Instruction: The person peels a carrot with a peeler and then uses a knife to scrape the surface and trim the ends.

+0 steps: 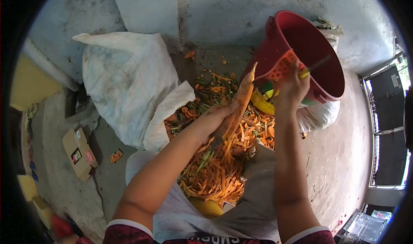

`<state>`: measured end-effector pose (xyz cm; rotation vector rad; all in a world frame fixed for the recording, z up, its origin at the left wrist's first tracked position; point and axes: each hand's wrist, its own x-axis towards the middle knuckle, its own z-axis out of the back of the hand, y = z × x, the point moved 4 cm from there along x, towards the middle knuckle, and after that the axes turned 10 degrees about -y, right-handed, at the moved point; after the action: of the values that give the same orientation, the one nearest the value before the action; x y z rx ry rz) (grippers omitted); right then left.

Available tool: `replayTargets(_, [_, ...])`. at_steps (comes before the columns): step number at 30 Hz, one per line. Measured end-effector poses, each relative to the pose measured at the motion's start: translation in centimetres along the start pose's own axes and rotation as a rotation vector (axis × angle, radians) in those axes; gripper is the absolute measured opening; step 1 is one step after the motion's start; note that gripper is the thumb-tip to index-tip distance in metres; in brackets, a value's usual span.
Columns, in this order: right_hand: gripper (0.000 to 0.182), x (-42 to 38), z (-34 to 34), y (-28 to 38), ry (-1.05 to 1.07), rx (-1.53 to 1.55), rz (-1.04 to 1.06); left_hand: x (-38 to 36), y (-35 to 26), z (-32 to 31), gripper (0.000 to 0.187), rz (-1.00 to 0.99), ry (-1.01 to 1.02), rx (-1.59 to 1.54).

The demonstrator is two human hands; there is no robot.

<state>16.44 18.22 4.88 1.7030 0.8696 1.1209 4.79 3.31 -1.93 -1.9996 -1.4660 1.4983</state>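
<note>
My left hand (223,114) is closed around a long, partly peeled carrot (247,93), its narrow tip pointing up and away from me. My right hand (294,84) is raised beside the red tub and grips a knife (319,63) with a yellow handle. The blade is blurred and points right, across the tub's mouth. Right behind this hand shows an orange perforated plastic piece (285,64). Below my hands, orange peelings (219,177) and green stems lie heaped between my legs.
The deep red tub (269,50) stands at the upper right, with a white sack (320,117) beneath it. A large whitish sack (124,80) with its mouth folded open stands at left. A flattened cardboard box (77,153) lies on the floor. A wall rises behind.
</note>
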Motion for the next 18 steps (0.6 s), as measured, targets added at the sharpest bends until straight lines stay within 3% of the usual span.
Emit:
replayTargets(5, [0.013, -4.4, -1.7, 2.1, 0.167, -0.008, -0.150, 1.2, -0.4, 1.2, 0.047, -0.191, -0.146, 0.231])
replayTargets(6, [0.013, -4.8, -2.0, 2.1, 0.198, 0.128, -0.216, 1.5, -0.4, 1.5, 0.048, -0.253, -0.142, 0.302])
replayTargets(10, [0.015, -5.9, -1.0, 2.4, 0.271, -0.056, -0.196, 1.2, -1.1, 1.0, 0.046, -0.426, -0.156, 0.343])
replayTargets(13, [0.017, -6.0, -0.1, 1.1, 0.341, -0.133, -0.191, 0.8, -0.7, 0.8, 0.046, -0.018, -0.156, -0.091])
replayTargets(18, [0.024, -7.7, -0.7, 0.8, 0.351, -0.167, -0.205, 1.1, -0.3, -0.2, 0.041, 0.012, -0.076, -0.325])
